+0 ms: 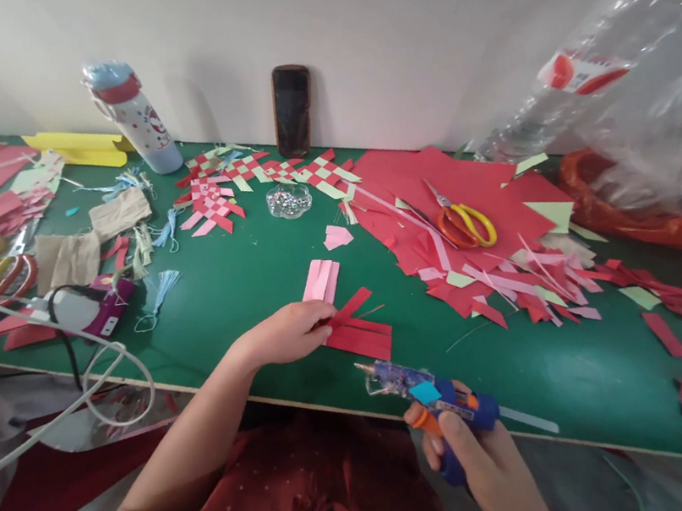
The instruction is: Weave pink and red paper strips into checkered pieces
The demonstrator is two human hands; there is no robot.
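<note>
Lower centre, tabletop (309, 381) open along edge; my right hand (483, 456) grips glue gun (398, 378), label (455, 411) illegible; left hand (282, 334) pinches paper (363, 339).

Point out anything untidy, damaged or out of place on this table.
Mainly the paper scraps, strewn untidily over the right side of the green table, some on the large red paper. Scissors lie there, blades apparently spread open. Nothing looks plainly spilled or damaged.
</note>
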